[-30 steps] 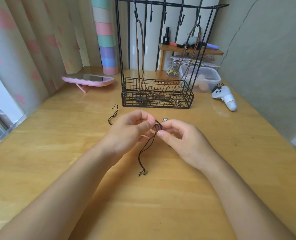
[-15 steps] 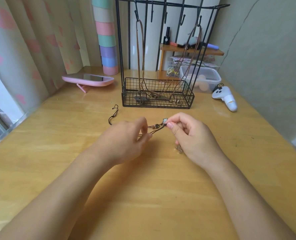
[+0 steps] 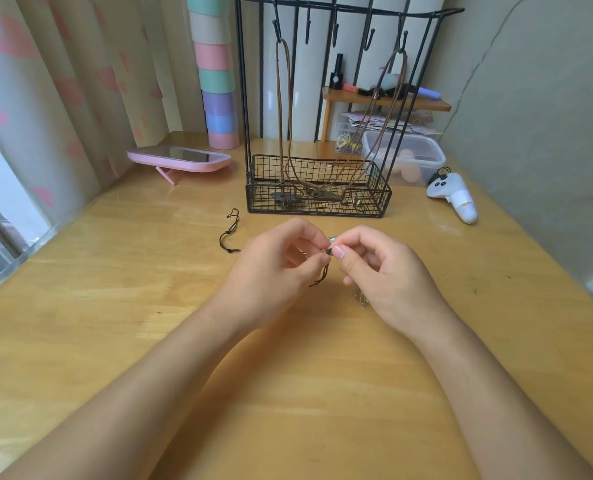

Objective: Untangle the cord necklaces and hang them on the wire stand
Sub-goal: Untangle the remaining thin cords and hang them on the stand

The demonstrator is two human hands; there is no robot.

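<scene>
Dark cord was what I had between my fingers: my left hand (image 3: 274, 271) and my right hand (image 3: 388, 275) were both curled in, thumb and forefinger of each pinching the cord necklace (image 3: 324, 273) at one spot just above the table (image 3: 115, 306), close together so I could pick at a knot (I judged it a knot; it was too small to be sure). A loop of dark cord (image 3: 228, 233) lay on the wood to my left, perhaps the same necklace. Behind stood the wire stand (image 3: 317, 211), two brown necklaces (image 3: 285, 98) hung from its hooks.
</scene>
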